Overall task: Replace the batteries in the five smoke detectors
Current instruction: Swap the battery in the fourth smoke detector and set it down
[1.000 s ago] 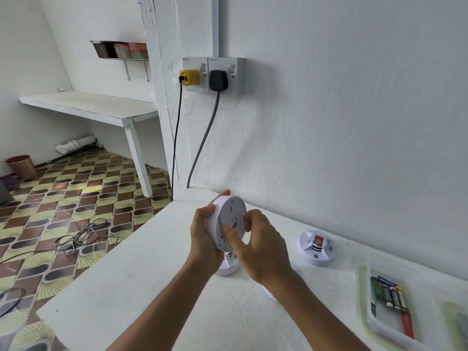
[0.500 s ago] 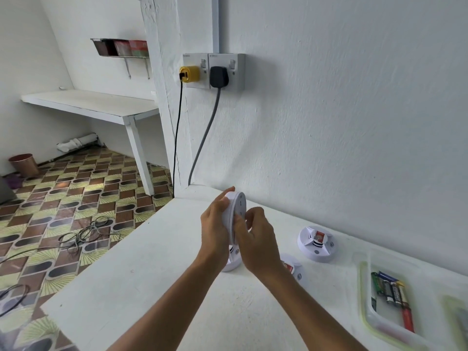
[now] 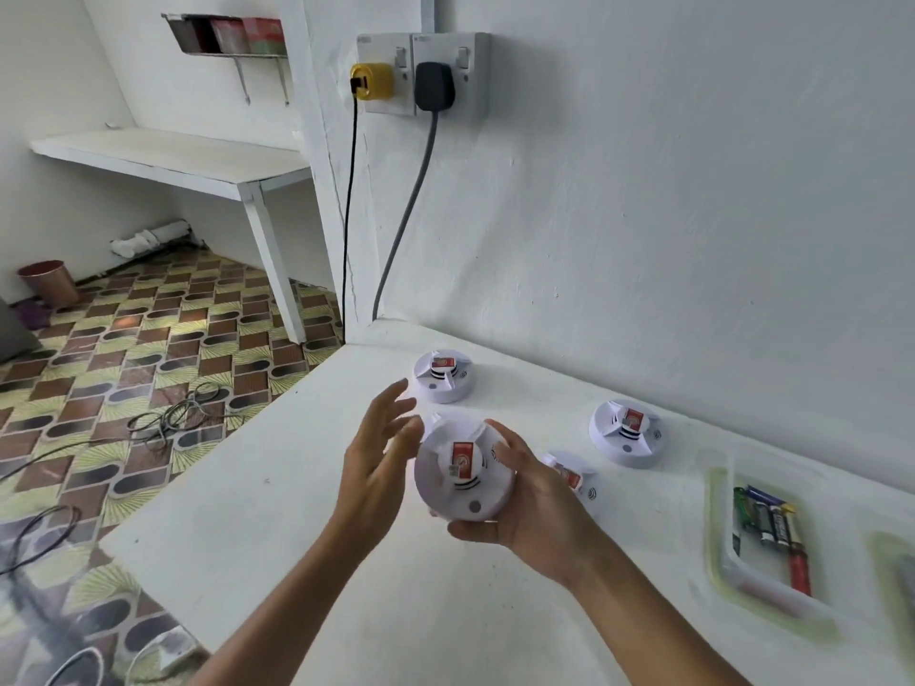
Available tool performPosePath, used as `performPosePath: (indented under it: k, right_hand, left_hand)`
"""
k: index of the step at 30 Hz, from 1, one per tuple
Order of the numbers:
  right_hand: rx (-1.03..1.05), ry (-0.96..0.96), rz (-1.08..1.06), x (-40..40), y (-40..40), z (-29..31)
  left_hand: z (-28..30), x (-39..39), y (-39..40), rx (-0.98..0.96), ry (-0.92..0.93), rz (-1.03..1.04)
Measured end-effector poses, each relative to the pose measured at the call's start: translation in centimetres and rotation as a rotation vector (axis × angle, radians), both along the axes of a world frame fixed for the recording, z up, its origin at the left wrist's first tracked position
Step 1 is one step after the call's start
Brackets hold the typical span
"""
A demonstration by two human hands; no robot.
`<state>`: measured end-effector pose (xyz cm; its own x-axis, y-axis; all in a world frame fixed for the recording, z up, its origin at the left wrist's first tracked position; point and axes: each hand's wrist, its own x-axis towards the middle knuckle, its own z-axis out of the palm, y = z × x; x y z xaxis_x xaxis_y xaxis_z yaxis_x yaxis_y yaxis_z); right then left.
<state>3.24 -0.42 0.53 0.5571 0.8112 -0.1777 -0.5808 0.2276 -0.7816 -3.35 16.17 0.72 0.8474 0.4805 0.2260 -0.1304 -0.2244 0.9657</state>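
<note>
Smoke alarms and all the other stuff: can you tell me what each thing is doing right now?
Held smoke detector: off the table, face toward the camera.
Right hand: grips the held detector.
Left hand: open beside it.
Far detector: lying on table.
Right detector: lying on table.
Hidden detector: partly behind the right hand.
Batteries: lying in tray.
Yellow plug: plugged in.
Black plug: plugged in.

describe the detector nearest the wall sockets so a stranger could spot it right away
Start at the yellow plug and black plug on the wall, then drop to the white counter. The round white smoke detector there sits nearest the counter's far corner, alone, left of the others.
</note>
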Motion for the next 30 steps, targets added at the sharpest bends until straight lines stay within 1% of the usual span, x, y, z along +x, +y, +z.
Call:
performPosePath:
  k: [2,6,7,10,13,19,22,27,30]
  right_hand:
    - [0.024,-0.033,0.007,-0.7,-0.1,-1.1]
    - [-0.016,-0.088,-0.06,-2.5,0.7,-3.8]
    - [-0.024,-0.107,-0.093,-2.9,1.0,-4.5]
    - [-0.073,-0.212,-0.174,-4.2,1.2,-6.1]
    - [-0.129,-0.324,-0.21,-5.1,1.1,-6.4]
    - [-0.191,-0.357,-0.331,-5.8,1.7,-6.6]
    - [-0.211,-0.363,-0.354,-6.0,1.8,-6.7]
    - [-0.263,-0.366,-0.393,-5.9,1.7,-7.2]
    - [-0.281,-0.387,-0.389,-5.9,1.6,-7.2]
  left_hand:
    - [-1.3,-1.5,0.5,-0.071,0.03,-0.028]
    - [-4.2,-4.3,0.1,-0.161,0.128,-0.244]
    - [-4.8,-4.7,-0.2,-0.166,0.134,-0.26]
    - [-6.1,-5.6,-0.6,-0.186,0.132,-0.193]
    - [-6.6,-6.0,-0.3,-0.219,0.138,-0.135]
    - [-7.2,-6.0,-0.3,-0.24,0.128,-0.135]
    - [-7.4,-6.2,-0.6,-0.2,0.11,-0.141]
    - [-8.0,-6.2,-1.0,-0.012,0.113,-0.2]
    - [-8.1,-6.1,-1.1,0.021,0.109,-0.217]
